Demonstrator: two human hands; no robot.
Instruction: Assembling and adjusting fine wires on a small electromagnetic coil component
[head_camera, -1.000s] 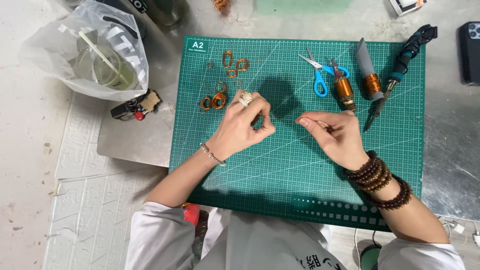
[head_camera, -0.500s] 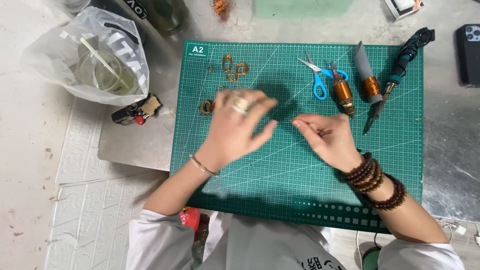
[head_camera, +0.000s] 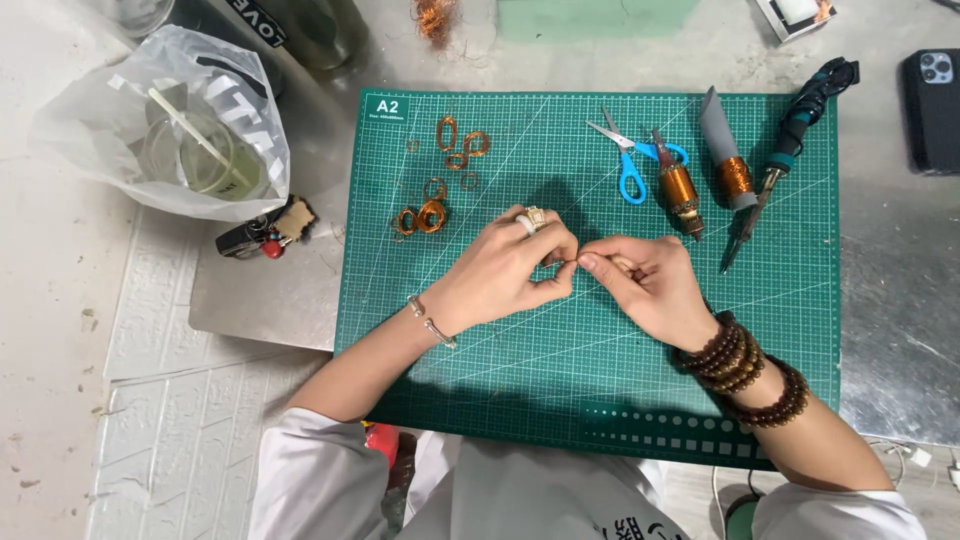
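**Packages, labels, screens**

Clear plastic bag (head_camera: 165, 120) with white print, far left on the table, crumpled and open-topped; a round clear container and a pale stick show through it. Small white-on-green size label (head_camera: 387, 108) in the top-left corner of the green cutting mat (head_camera: 600, 380). Dark bottle or can (head_camera: 300, 25) at the top edge, just right of the bag, white lettering on its side, partly cut off. Small white box (head_camera: 795, 15) at the top edge right of centre, mostly out of view. Dark smartphone (head_camera: 932, 110) at the far right on the metal sheet, off the mat, lying back up with camera lenses showing; screen hidden.
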